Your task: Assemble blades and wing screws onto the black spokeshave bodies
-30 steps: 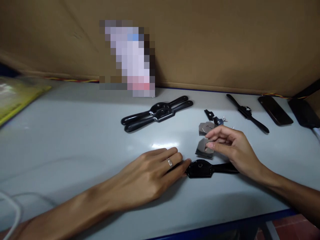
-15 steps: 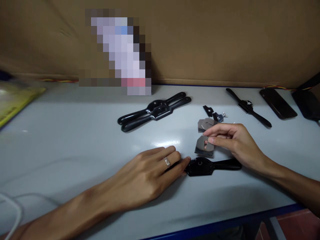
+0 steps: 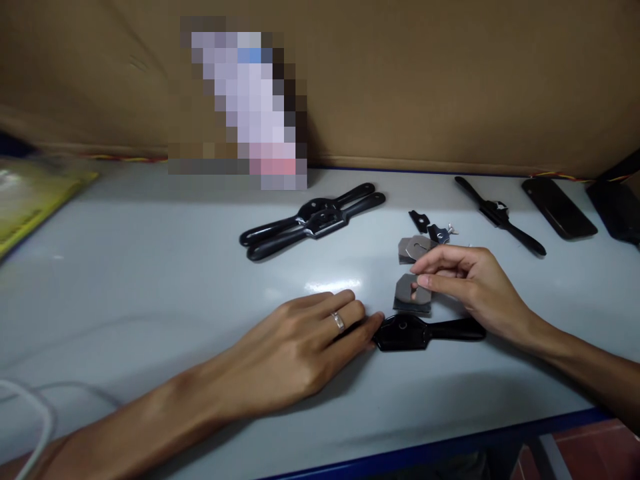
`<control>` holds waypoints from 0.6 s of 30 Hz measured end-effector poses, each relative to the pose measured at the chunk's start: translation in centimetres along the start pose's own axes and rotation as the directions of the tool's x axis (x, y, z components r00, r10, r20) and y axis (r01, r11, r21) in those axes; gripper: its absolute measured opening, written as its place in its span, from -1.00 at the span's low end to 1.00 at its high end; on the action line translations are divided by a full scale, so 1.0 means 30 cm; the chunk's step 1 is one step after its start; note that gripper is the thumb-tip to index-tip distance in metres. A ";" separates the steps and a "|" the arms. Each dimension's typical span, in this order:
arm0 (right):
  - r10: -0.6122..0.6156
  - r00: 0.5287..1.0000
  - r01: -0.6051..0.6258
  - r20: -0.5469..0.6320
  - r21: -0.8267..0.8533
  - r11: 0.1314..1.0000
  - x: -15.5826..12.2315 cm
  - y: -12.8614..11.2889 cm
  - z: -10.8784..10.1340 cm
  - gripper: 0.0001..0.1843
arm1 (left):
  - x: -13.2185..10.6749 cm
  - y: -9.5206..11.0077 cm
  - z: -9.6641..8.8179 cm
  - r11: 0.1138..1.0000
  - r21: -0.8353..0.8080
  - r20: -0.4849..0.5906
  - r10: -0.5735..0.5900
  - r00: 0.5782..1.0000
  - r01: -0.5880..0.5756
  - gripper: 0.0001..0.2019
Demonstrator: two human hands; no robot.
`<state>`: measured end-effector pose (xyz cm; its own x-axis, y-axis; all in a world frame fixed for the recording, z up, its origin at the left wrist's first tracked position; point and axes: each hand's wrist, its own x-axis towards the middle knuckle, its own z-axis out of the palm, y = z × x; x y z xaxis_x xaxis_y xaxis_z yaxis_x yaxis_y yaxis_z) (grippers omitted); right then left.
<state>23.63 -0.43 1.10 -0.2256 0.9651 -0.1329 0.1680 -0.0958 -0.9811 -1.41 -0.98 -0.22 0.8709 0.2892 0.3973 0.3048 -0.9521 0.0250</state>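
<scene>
Pinching metal blade [image 3: 404, 288] in right hand [image 3: 473, 280]; can't tell grip of left hand [image 3: 310, 340]. Looks light, stiff; hold above lower edge.

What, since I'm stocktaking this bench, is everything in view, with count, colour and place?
Held plate: 1 visible, grey, right of centre
Near tool: 1, black, just below held plate
Other plates: at least 2, grey, beyond held plate
Small parts: 2, dark, beyond other plates
Screws: count unclear, silver, beside small parts
Paired tools: 2, black, back, left of centre
Lone tool: 1, black, back right
Phone-like slab: 1, black, back right
Unclear object: 1, black, right edge
Packet: 1, yellow-edged, left edge
Pixelated item: 1, mostly pale, back
Cable: 1, white, lower left
Wires: several, red and yellow, back edge
Panel: 1, brown, behind
Table: 1, pale grey, blue-edged
Floor: reddish, lower right
Left hand: 1, silver ring, at near tool
Right hand: 1, on held plate
</scene>
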 end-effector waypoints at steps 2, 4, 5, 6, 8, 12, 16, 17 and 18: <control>-0.009 1.000 0.009 0.015 0.004 1.000 -0.002 -0.002 0.002 -0.93 | 0.003 0.001 -0.003 1.000 0.000 0.002 0.006 1.000 -0.006 -0.82; -0.019 0.999 0.018 0.029 0.011 1.000 -0.005 -0.004 0.005 -0.94 | 0.006 0.002 -0.006 1.000 0.001 0.004 0.008 1.000 -0.008 -0.82; -0.023 0.999 0.023 0.033 0.013 1.000 -0.006 -0.005 0.006 -0.95 | 0.008 0.002 -0.007 1.000 0.001 0.005 0.009 1.000 -0.009 -0.82; -0.024 0.999 0.024 0.035 0.013 1.000 -0.007 -0.006 0.007 -0.95 | 0.009 0.002 -0.007 1.000 0.002 0.004 0.008 1.000 -0.008 -0.82; -0.016 0.999 0.015 0.038 0.007 1.000 -0.009 -0.009 0.008 -0.95 | 0.010 0.002 -0.007 1.000 0.007 0.005 0.005 1.000 -0.005 -0.83; 0.001 0.999 -0.002 0.043 0.020 1.000 -0.017 -0.014 0.014 -0.96 | 0.008 0.001 -0.007 1.000 0.020 0.013 0.000 1.000 0.000 -0.82; -0.011 0.999 0.011 0.049 0.014 1.000 -0.030 -0.016 0.029 -0.99 | 0.012 0.001 -0.009 1.000 0.023 0.006 0.003 1.000 -0.003 -0.82; -0.016 0.999 0.015 0.044 0.003 1.000 -0.033 -0.015 0.033 -0.99 | 0.014 0.001 -0.010 1.000 0.025 0.000 0.004 1.000 -0.004 -0.83; -0.018 0.999 0.018 0.039 -0.011 1.000 -0.037 -0.014 0.037 -0.99 | 0.015 0.001 -0.011 1.000 0.027 -0.003 0.005 1.000 -0.005 -0.83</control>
<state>22.75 -1.73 1.52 -0.2661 0.9563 -0.1208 0.1742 -0.0756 -0.9818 -1.13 -0.92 0.24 0.8710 0.2845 0.4005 0.3110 -0.9504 -0.0014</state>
